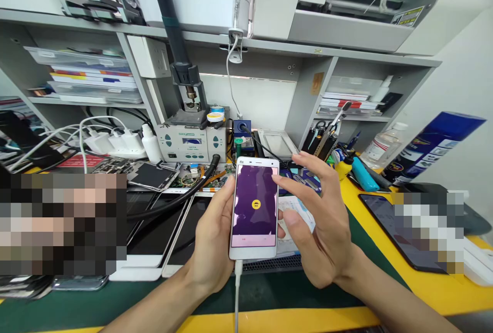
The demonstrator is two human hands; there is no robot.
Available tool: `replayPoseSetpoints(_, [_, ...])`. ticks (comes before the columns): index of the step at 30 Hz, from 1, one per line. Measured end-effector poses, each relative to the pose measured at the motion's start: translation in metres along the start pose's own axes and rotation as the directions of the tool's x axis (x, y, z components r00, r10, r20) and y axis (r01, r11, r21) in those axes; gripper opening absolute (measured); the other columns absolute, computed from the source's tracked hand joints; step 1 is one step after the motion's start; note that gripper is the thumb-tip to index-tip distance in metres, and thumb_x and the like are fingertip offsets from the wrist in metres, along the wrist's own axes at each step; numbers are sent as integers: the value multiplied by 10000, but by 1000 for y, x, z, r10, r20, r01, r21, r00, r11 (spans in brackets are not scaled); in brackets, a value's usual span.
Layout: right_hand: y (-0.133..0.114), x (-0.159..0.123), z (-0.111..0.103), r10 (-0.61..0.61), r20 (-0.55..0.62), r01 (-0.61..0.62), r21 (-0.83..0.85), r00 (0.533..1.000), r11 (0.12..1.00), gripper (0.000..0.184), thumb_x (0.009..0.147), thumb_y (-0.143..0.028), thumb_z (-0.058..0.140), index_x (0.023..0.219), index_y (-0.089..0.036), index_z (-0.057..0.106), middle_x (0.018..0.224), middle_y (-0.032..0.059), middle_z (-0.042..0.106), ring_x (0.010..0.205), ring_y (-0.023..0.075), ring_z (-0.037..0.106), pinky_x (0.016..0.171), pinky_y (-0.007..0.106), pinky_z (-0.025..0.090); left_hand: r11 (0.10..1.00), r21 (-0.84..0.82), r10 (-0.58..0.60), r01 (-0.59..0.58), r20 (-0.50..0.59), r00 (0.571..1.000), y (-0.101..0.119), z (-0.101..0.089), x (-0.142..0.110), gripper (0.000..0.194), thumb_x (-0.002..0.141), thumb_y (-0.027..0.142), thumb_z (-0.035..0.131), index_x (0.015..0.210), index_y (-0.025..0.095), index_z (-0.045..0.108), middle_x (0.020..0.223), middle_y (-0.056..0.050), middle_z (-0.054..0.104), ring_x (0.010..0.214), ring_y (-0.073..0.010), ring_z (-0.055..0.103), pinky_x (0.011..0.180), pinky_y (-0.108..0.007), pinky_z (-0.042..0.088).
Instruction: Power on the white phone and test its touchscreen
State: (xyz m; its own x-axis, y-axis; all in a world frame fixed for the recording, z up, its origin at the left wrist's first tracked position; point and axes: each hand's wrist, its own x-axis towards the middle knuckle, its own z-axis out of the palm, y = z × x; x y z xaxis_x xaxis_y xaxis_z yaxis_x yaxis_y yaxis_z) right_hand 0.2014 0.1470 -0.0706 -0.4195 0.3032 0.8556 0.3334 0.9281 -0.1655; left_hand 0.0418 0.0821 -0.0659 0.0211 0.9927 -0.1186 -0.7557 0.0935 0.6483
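Note:
A white smartphone is held upright over the bench. Its lit screen shows a purple picture with a round yellow icon, above a pale strip. My left hand grips it from the left side and behind, thumb along the edge; some fingertips show past its right edge. A white cable is plugged into the bottom of the phone. To the right hovers my right hand, fingers apart and holding nothing, with one fingertip close to the screen's upper right corner. Whether that fingertip touches the glass I cannot tell.
A hot air station stands behind the phone, its black hose crossing leftward over several screens. Circuit boards lie behind. On the right are a blue spray can, a clear bottle and a dark phone. Shelving spans the back.

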Motion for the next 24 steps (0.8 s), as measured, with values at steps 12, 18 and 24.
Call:
replayPoseSetpoints(12, [2, 2, 1, 11, -9, -11, 16, 1000, 1000, 386, 830, -195, 518, 1180, -104, 654, 1380, 195, 491, 1352, 360, 452, 1093, 615, 379, 1000, -7, 26, -26, 13, 1000, 0, 2, -1, 585, 978, 479, 463, 1473, 169, 491, 1087, -133, 749, 942, -314, 725, 854, -428, 566])
replayPoseSetpoints(18, [0, 2, 1, 3, -5, -3, 15, 1000, 1000, 376, 832, -182, 511, 1170, -108, 657, 1365, 194, 500, 1340, 351, 458, 1085, 616, 383, 1000, -27, 5, -4, 52, 999, 1, 2, -1, 580, 976, 489, 457, 1464, 178, 500, 1069, -128, 754, 934, -319, 727, 854, -440, 563])
replayPoseSetpoints(24, [-1, 2, 0, -15, -5, 15, 4, 1000, 1000, 364, 822, -169, 517, 1151, -113, 664, 1365, 193, 494, 1335, 353, 457, 1081, 623, 381, 1000, -20, -1, 2, 73, 997, 2, 3, -3, 570, 981, 491, 440, 1450, 175, 518, 1048, -126, 758, 942, -325, 726, 852, -446, 560])
